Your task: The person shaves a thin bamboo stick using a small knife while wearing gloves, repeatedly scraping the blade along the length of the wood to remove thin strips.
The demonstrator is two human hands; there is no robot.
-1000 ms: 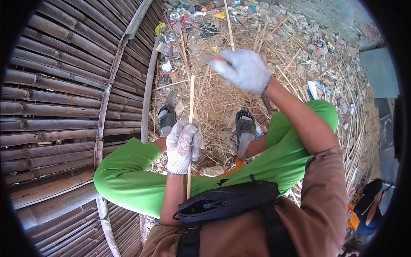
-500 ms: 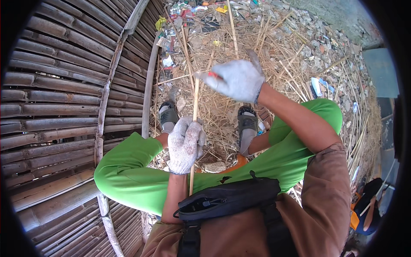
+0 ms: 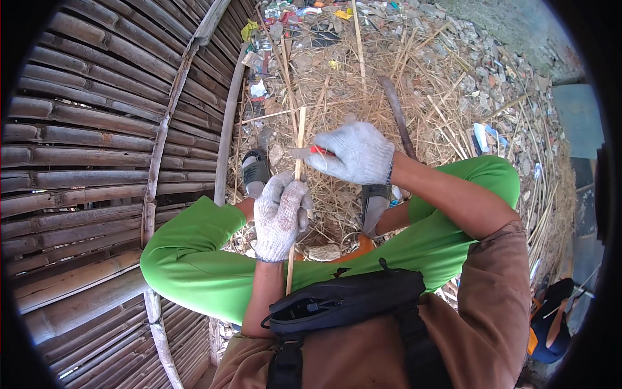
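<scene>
My left hand (image 3: pixel 280 217), in a white knit glove with brown smudges, is closed round a thin pale bamboo strip (image 3: pixel 302 133). The strip stands lengthwise before me, its lower end reaching down past my wrist toward the black waist bag (image 3: pixel 346 299). Just above that hand, my gloved right hand (image 3: pixel 355 153) grips a small knife (image 3: pixel 322 151) with a red handle. Its short blade points left and lies across the strip. The fingers hide most of the handle.
A bamboo slat wall (image 3: pixel 91 159) rises close on my left. Straw and shavings (image 3: pixel 350 123) cover the ground between my feet. Beyond the right hand lies a long dark blade (image 3: pixel 396 113). Litter and rubble (image 3: pixel 311 26) spread farther off, and more thin strips (image 3: pixel 447 120) lie at right.
My right hand has drawn the knife down along the strip, toward my left hand. The left hand keeps its hold nearly in place. The dark blade on the ground is now more exposed.
</scene>
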